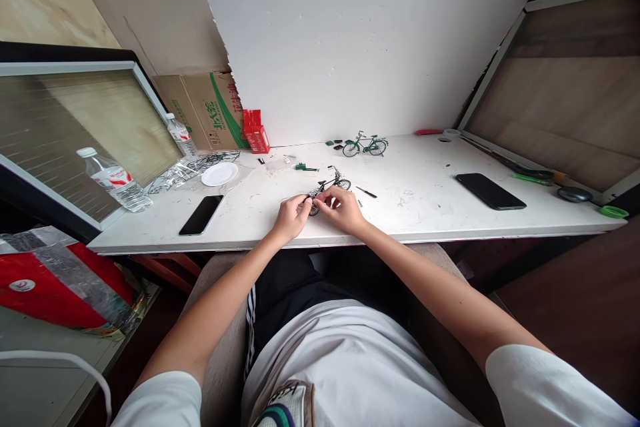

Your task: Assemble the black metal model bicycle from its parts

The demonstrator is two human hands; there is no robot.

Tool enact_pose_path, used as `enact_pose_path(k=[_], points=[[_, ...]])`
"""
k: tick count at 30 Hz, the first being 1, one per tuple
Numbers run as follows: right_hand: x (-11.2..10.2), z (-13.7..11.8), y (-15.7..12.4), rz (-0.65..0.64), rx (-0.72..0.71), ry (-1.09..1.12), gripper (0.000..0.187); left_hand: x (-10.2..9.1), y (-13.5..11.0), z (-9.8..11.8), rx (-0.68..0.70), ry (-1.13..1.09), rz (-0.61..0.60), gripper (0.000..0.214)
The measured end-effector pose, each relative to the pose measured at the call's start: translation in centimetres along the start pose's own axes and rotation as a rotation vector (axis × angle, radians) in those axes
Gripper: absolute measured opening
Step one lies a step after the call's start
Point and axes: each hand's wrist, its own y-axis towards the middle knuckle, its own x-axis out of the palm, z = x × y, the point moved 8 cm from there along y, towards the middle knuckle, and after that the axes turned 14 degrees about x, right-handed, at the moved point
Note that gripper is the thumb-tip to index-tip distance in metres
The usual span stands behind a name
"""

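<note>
A small black model bicycle (pixel 342 183) stands near the front edge of the white table, its handlebar end pointing away from me. My left hand (pixel 293 217) pinches at its rear end from the left. From the right, my right hand (pixel 343 208) has its fingertips pressed together at the same rear part. The fingers cover much of the back wheel, and any tiny part between them is hidden. Farther back stands a green model bicycle (pixel 365 145). A green plastic piece (pixel 305 167) lies between the two bicycles, and a thin black stick (pixel 367 192) rests right of my right hand.
Phones lie at left (pixel 201 215) and right (pixel 490 191). A water bottle (pixel 114 180), white lid (pixel 219 174), red box (pixel 257 131) and cardboard box (pixel 207 110) occupy the left side. A white foam board (pixel 370 47) leans behind. A dark mouse-shaped object (pixel 575 194) sits far right.
</note>
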Motion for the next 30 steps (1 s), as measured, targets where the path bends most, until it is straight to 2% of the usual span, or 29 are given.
enact_pose_path(k=[9, 17, 22, 30], points=[[-0.1, 0.6, 0.4, -0.021, 0.061, 0.035, 0.034, 0.4, -0.3, -1.9, -0.133, -0.199, 0.05, 0.045], [0.1, 1.0, 0.5, -0.053, 0.144, 0.083, 0.032, 0.6, -0.2, -0.9, -0.09, -0.142, -0.017, 0.024], [0.0, 1.2, 0.5, -0.031, 0.173, 0.098, 0.027, 0.6, -0.2, -0.8, -0.105, -0.138, -0.016, 0.022], [-0.4, 1.9, 0.6, 0.003, 0.197, 0.099, 0.03, 0.7, 0.0, -0.9, -0.089, -0.09, -0.012, 0.016]])
